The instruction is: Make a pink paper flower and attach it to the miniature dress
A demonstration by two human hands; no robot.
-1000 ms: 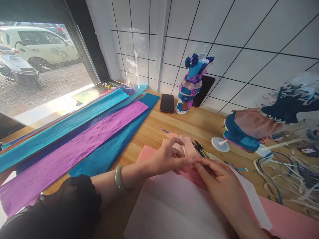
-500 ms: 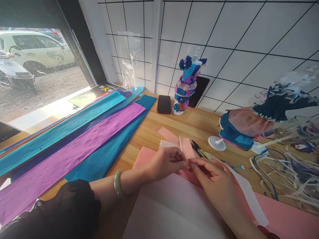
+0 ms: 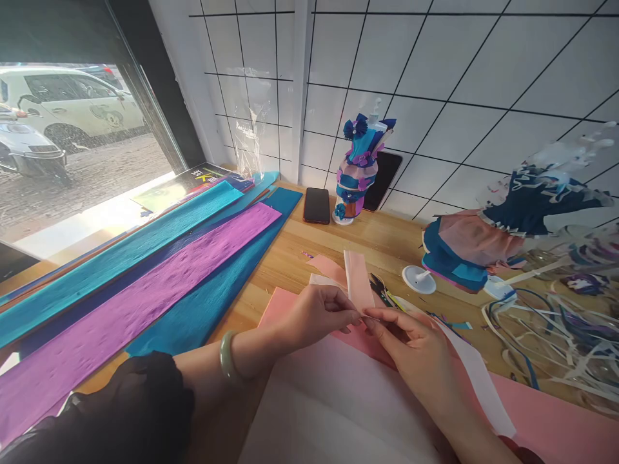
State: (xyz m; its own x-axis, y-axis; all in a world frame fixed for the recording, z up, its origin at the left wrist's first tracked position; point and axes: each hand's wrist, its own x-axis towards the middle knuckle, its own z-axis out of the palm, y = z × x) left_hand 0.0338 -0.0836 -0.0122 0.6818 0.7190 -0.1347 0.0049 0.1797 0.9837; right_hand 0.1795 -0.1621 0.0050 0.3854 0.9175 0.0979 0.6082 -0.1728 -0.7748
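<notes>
Both hands meet over the work surface, pinching the near end of a pale pink paper strip (image 3: 358,278) that sticks up and away from them. My left hand (image 3: 325,316), with a green bangle (image 3: 226,356) on its wrist, grips it between thumb and fingers. Opposite, my right hand (image 3: 411,345) pinches the same end, its fingertips almost touching the left ones. Exactly how the end is folded between the fingers is hidden. Below lie pink paper (image 3: 279,308) and a large white sheet (image 3: 333,399). Another pink strip (image 3: 329,267) lies just beyond the left hand.
Purple crepe paper (image 3: 193,270) and blue and turquoise lengths cover the left side. A phone (image 3: 316,206) and a small dressed figure (image 3: 358,171) stand by the tiled wall. At right are scissors (image 3: 380,288), a larger dressed form (image 3: 483,245), a white round base (image 3: 418,279) and tangled strips (image 3: 541,341).
The pale pink strip now stands a little straighter and higher above the fingers. Both hands keep their pinch in nearly the same place; the view has tilted slightly.
</notes>
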